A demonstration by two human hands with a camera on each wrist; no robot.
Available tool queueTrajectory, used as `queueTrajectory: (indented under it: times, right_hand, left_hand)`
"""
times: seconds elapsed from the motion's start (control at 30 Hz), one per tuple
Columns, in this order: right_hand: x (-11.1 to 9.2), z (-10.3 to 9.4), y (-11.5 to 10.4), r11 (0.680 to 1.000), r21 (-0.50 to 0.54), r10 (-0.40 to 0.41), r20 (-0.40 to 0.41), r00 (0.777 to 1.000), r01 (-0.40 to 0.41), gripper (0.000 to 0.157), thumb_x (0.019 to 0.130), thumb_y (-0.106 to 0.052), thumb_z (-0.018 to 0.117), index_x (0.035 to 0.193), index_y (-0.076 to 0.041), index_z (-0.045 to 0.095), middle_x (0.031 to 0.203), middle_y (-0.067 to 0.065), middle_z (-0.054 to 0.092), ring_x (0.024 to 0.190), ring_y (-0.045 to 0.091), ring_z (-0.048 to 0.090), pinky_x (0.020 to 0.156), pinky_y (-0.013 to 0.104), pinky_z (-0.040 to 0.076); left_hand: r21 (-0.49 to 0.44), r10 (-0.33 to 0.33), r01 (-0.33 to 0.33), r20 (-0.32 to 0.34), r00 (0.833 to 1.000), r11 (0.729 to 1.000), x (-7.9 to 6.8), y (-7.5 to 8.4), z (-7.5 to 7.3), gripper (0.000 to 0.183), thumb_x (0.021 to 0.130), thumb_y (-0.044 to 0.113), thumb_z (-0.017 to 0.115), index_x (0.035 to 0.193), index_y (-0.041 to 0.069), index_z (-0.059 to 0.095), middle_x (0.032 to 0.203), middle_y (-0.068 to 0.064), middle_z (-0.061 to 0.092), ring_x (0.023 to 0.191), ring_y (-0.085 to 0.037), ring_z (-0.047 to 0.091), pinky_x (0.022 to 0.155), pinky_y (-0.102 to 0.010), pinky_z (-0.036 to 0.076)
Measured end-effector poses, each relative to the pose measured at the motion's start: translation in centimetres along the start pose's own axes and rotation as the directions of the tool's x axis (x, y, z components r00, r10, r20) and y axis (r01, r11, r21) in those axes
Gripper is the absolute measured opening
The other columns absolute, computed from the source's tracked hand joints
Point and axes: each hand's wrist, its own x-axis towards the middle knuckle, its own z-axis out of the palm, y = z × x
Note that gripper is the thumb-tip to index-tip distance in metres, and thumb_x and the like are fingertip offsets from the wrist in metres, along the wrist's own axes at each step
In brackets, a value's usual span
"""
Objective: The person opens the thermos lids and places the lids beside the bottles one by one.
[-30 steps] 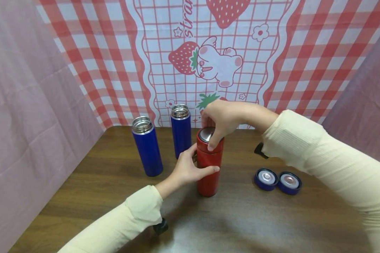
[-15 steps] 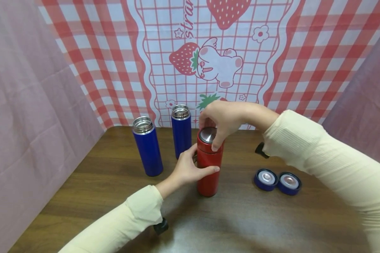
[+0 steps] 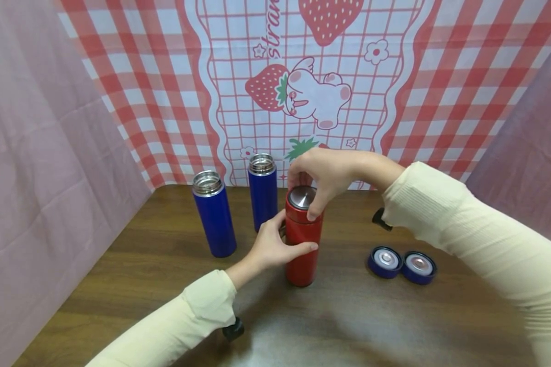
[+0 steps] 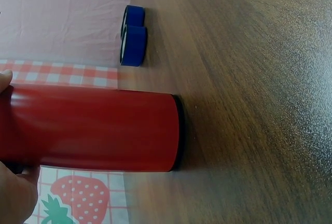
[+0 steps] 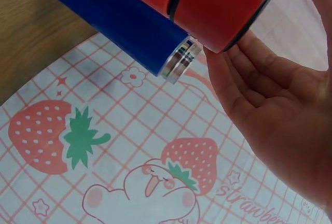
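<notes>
A red thermos bottle (image 3: pixel 300 270) stands upright in the middle of the table. My left hand (image 3: pixel 270 243) grips its body from the left, the thumb lying across the near side. From above, my right hand (image 3: pixel 329 172) holds the bottle's red lid (image 5: pixel 228 11), with the thumb on the near side and the fingers round the far side. The lid has a silver disc on top and sits on the body, a dark seam between them in the right wrist view. In the left wrist view the black-rimmed base of the bottle meets the table.
Two uncapped blue thermos bottles with bare steel necks, a nearer left bottle (image 3: pixel 215 224) and a farther bottle (image 3: pixel 264 196), stand to the left. Two blue lids (image 3: pixel 385 262) lie inner side up at the right. A checked strawberry cloth (image 3: pixel 165 102) hangs behind the wooden table (image 3: pixel 133 285).
My right thumb has shifted slightly to the right along the near side of the lid, showing more of the silver disc. My left hand and the bottle have stayed in place.
</notes>
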Motion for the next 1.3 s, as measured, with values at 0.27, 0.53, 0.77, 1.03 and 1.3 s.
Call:
queueTrajectory:
  times: [0.27, 0.53, 0.77, 1.03, 1.3]
  right_hand:
    - [0.18, 0.15, 0.28, 1.000, 0.004, -0.008, -0.007, 1.000, 0.008, 0.045, 0.065, -0.025, 0.085, 0.102, -0.012, 0.063, 0.098, 0.001, 0.065, 0.090, 0.015, 0.060, 0.078, 0.028, 0.055]
    - [0.37, 0.06, 0.49, 1.000, 0.003, -0.021, 0.006, 1.000, 0.021, 0.047, 0.064, -0.027, 0.086, 0.102, -0.013, 0.063, 0.098, 0.000, 0.066, 0.092, 0.014, 0.061, 0.082, 0.030, 0.055]
    - [0.34, -0.11, 0.49, 0.999, 0.025, -0.037, 0.038, 0.999, 0.036, 0.050, 0.064, -0.019, 0.086, 0.107, -0.014, 0.062, 0.105, -0.001, 0.065, 0.100, 0.015, 0.060, 0.090, 0.033, 0.054]
    - [0.04, -0.33, 0.36, 0.998, 0.021, -0.058, 0.086, 0.995, 0.057, 0.055, 0.064, -0.011, 0.084, 0.113, -0.016, 0.059, 0.112, -0.001, 0.063, 0.108, 0.017, 0.057, 0.094, 0.037, 0.053]
    - [-0.01, -0.40, 0.29, 0.999, 0.039, -0.040, 0.065, 0.997, 0.037, 0.060, 0.068, -0.023, 0.084, 0.120, -0.010, 0.056, 0.117, 0.004, 0.062, 0.109, 0.019, 0.058, 0.093, 0.039, 0.053]
  left_hand:
    - [0.001, 0.006, -0.006, 0.005, 1.000, 1.000, 0.08, -0.16, -0.02, 0.057, 0.075, 0.023, 0.081, 0.125, 0.015, 0.055, 0.116, -0.003, 0.069, 0.103, -0.016, 0.067, 0.088, -0.029, 0.055]
    - [0.004, 0.008, -0.008, 0.001, 1.000, 1.000, 0.06, -0.09, -0.04, 0.057, 0.075, 0.022, 0.081, 0.124, 0.015, 0.055, 0.116, -0.003, 0.069, 0.103, -0.015, 0.067, 0.088, -0.028, 0.055]
    - [0.022, 0.007, -0.007, -0.012, 1.000, 1.000, 0.05, -0.09, 0.04, 0.056, 0.074, 0.023, 0.082, 0.123, 0.014, 0.056, 0.114, -0.003, 0.070, 0.101, -0.015, 0.067, 0.086, -0.026, 0.055]
    - [0.034, -0.027, 0.027, 0.003, 1.000, 0.999, 0.04, 0.06, 0.02, 0.055, 0.075, 0.026, 0.081, 0.123, 0.016, 0.055, 0.114, 0.000, 0.070, 0.102, -0.014, 0.066, 0.086, -0.026, 0.055]
    - [0.034, -0.009, 0.009, -0.003, 1.000, 0.999, 0.05, 0.02, 0.00, 0.055, 0.075, 0.025, 0.081, 0.123, 0.016, 0.056, 0.113, -0.001, 0.070, 0.101, -0.014, 0.067, 0.086, -0.025, 0.055]
